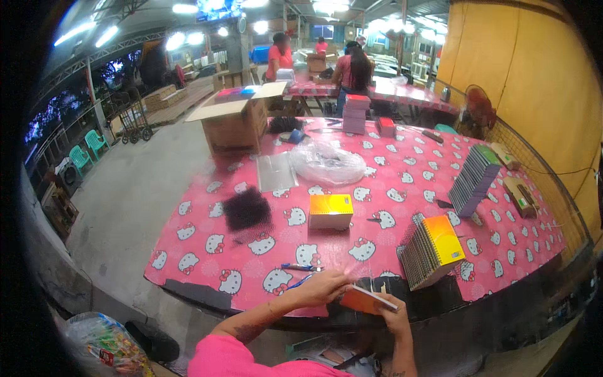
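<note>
Fingers of the right hand [396, 317] grip an orange-covered pad [365, 302] at five o'clock, over the surface's [336, 249] near edge; the left hand's [325, 287] close in narrow at its left end. A spiral-bound stack [475, 182] at three o'clock and yellow-topped books [443, 242] at four look finished; the held one has yet to join any stack. Bent forearms slant in from seven and five.
</note>
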Action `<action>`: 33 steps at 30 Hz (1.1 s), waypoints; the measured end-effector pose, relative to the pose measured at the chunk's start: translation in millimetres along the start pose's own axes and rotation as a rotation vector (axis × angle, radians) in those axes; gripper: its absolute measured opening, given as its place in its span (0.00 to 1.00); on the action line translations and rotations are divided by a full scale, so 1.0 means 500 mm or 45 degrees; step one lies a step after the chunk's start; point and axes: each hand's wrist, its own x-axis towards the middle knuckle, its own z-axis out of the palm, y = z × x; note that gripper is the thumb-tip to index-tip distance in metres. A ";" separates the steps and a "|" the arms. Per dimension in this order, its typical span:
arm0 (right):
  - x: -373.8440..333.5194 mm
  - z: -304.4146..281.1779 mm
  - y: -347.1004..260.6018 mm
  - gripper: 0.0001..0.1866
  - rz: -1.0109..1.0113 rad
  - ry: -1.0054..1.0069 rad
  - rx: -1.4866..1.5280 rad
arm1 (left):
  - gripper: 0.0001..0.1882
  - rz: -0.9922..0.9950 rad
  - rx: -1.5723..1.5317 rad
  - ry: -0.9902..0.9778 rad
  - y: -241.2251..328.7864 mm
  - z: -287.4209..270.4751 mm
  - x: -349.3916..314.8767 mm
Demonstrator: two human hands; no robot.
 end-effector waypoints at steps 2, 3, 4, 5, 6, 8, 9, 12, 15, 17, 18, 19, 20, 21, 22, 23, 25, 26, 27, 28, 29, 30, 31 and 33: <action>0.011 0.000 0.010 0.17 0.008 -0.008 -0.021 | 0.18 0.070 0.141 -0.080 -0.043 0.020 0.000; 0.008 -0.001 0.006 0.16 -0.019 -0.014 -0.035 | 0.19 0.096 0.134 -0.095 -0.026 0.010 0.002; 0.006 -0.002 0.003 0.15 -0.047 -0.019 -0.049 | 0.19 0.106 0.141 -0.092 -0.018 0.005 0.005; 0.006 -0.002 -0.001 0.15 -0.058 -0.016 -0.051 | 0.16 0.150 0.128 -0.060 -0.012 0.001 0.009; 0.003 -0.001 -0.004 0.15 -0.058 -0.017 -0.051 | 0.14 0.189 0.116 -0.026 -0.002 -0.003 0.008; -0.002 0.002 -0.010 0.14 -0.065 -0.019 -0.051 | 0.13 0.126 0.077 -0.086 0.007 -0.019 0.012; -0.003 0.007 -0.013 0.14 -0.059 -0.035 -0.078 | 0.15 0.034 0.114 -0.216 -0.008 -0.016 0.007; -0.002 0.011 -0.014 0.14 -0.050 -0.025 -0.075 | 0.16 0.088 0.184 -0.214 -0.028 0.009 0.008; -0.006 0.010 -0.011 0.15 -0.041 0.004 -0.045 | 0.14 0.169 0.262 -0.082 0.029 -0.024 0.016; -0.005 0.015 -0.011 0.17 -0.052 -0.013 -0.045 | 0.15 0.094 0.257 -0.218 -0.024 -0.020 0.009; -0.008 0.012 -0.011 0.17 -0.031 -0.002 -0.070 | 0.17 0.030 0.227 -0.370 -0.022 -0.029 0.018; -0.008 0.010 -0.013 0.17 -0.009 0.010 -0.094 | 0.17 0.038 0.123 -0.264 -0.009 -0.022 0.020; -0.005 0.011 -0.016 0.17 -0.019 0.006 -0.091 | 0.17 0.040 0.132 -0.261 0.003 -0.022 0.021; -0.008 0.013 -0.020 0.16 -0.025 0.030 -0.077 | 0.16 0.086 0.170 -0.166 0.024 -0.027 0.021; -0.008 0.015 -0.022 0.15 -0.031 0.053 -0.062 | 0.14 0.132 0.208 -0.071 0.033 -0.030 0.023; -0.007 0.017 -0.023 0.15 -0.033 0.049 -0.061 | 0.14 0.054 0.270 -0.242 0.009 -0.023 0.030; -0.006 0.022 -0.023 0.16 -0.010 0.035 -0.010 | 0.13 0.125 0.278 -0.175 -0.002 -0.021 0.030; -0.004 0.020 -0.013 0.16 -0.014 0.028 -0.009 | 0.13 0.198 0.283 -0.112 -0.005 -0.019 0.030; -0.003 0.020 -0.004 0.17 -0.046 0.053 -0.021 | 0.13 0.198 0.286 -0.111 0.001 -0.015 0.032; -0.001 0.020 0.002 0.17 -0.079 0.077 -0.033 | 0.13 0.236 0.309 -0.024 0.011 -0.011 0.034; 0.000 0.018 0.007 0.17 -0.082 0.074 -0.031 | 0.13 0.273 0.332 0.064 0.017 -0.006 0.037; -0.001 0.028 -0.006 0.17 -0.115 0.076 -0.036 | 0.13 0.263 0.340 0.068 0.016 -0.004 0.036; 0.000 0.035 -0.013 0.16 -0.149 0.077 -0.040 | 0.13 0.136 0.350 -0.025 0.014 -0.001 0.034; 0.003 0.038 -0.005 0.16 -0.156 0.086 -0.005 | 0.12 0.003 0.362 -0.110 0.014 -0.005 0.037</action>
